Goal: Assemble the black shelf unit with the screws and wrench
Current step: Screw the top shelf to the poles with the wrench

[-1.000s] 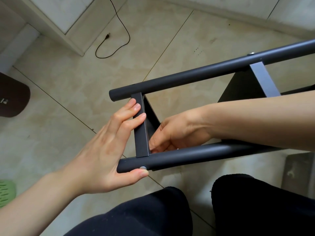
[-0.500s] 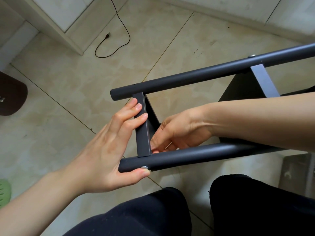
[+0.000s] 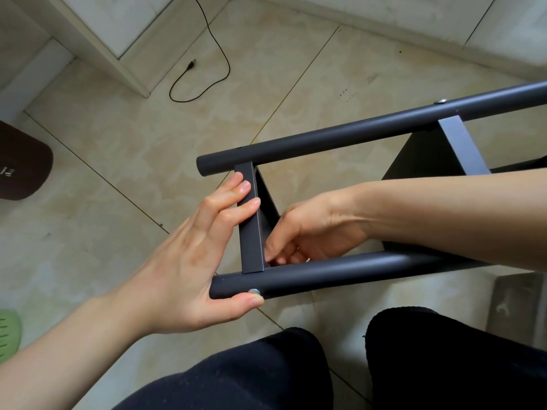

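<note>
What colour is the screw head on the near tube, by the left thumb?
Shiny silver, against the dark grey near tube. The screw head shows best in the head view.

Shelf unit [image 3: 370, 134] btwn hands: left hand [image 3: 189, 261] outside, right hand [image 3: 313, 229] inside frame.
</note>
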A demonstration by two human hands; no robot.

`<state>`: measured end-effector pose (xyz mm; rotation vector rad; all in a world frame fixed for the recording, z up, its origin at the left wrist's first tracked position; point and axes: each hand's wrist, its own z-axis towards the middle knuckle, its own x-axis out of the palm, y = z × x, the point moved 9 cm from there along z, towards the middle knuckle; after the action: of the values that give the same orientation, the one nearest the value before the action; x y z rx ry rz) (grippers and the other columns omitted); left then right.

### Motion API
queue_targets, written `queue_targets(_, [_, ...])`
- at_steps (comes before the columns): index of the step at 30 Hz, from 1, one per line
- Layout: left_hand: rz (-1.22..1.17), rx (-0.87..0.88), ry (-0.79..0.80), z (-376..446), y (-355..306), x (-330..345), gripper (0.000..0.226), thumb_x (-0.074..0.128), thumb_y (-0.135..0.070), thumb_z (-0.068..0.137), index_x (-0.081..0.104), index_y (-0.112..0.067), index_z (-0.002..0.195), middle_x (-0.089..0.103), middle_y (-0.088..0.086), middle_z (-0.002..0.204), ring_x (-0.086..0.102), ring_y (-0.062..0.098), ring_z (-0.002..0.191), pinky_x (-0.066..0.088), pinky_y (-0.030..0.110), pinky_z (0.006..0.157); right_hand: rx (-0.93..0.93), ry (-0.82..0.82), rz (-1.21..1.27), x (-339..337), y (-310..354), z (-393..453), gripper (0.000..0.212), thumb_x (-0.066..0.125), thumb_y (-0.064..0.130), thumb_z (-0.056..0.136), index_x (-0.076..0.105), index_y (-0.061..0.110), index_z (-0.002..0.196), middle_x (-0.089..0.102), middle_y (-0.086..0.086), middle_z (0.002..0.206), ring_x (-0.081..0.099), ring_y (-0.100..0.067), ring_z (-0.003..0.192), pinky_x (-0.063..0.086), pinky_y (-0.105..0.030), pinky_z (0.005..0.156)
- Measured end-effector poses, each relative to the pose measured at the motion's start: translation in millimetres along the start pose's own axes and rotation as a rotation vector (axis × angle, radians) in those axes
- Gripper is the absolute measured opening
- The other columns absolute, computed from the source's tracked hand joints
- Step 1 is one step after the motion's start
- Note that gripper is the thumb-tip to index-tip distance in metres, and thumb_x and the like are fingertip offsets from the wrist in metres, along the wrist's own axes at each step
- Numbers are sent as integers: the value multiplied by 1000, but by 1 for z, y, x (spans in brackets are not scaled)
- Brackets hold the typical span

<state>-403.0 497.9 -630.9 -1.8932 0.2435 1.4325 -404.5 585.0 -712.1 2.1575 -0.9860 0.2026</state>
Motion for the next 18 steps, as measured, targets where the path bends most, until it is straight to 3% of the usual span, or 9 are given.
queue_targets(3, [-1, 4, -1, 0, -1, 0, 94, 64, -58, 80, 30, -8, 152, 20, 5, 161, 7, 21, 157, 13, 26, 124, 71, 69, -8, 4, -8, 9, 26, 56, 17, 96, 62, 11, 71, 57, 3, 55, 51, -8, 52, 50, -19, 56])
queue_targets(8, [4, 8, -2, 1, -2, -1, 94, 63, -58, 80, 30, -7, 152, 21, 7, 161, 7, 22, 157, 15, 29, 124, 58, 105, 19, 5, -9, 13, 29, 58, 16, 96, 66, 11, 68, 60, 0, 58, 59, -10, 55, 53, -29, 69])
queue_targets(13, [11, 7, -4, 1, -1, -1, 95, 63, -59, 79, 30, -8, 152, 22, 7, 161, 8, 22, 156, 17, 32, 124, 68, 117, 6, 0, -7, 8, 31, 58, 15, 95, 67, 11, 65, 57, 1, 56, 52, -7, 46, 49, -17, 50])
queue_targets(16, [14, 5, -4, 1, 0, -1, 95, 63, -60, 79, 31, -7, 152, 22, 7, 161, 8, 22, 157, 17, 31, 124, 53, 114, -20, -3, -6, 6, 37, 60, 14, 94, 69, 14, 58, 58, 2, 56, 52, -6, 48, 48, -16, 50])
queue_targets(18, [11, 0, -2, 1, 0, 0, 95, 63, -60, 79, 31, -7, 152, 23, 8, 161, 8, 22, 156, 17, 30, 124, 41, 88, -16, -4, -7, 8, 31, 60, 15, 94, 68, 12, 65, 58, 1, 57, 54, -6, 48, 49, -16, 51])
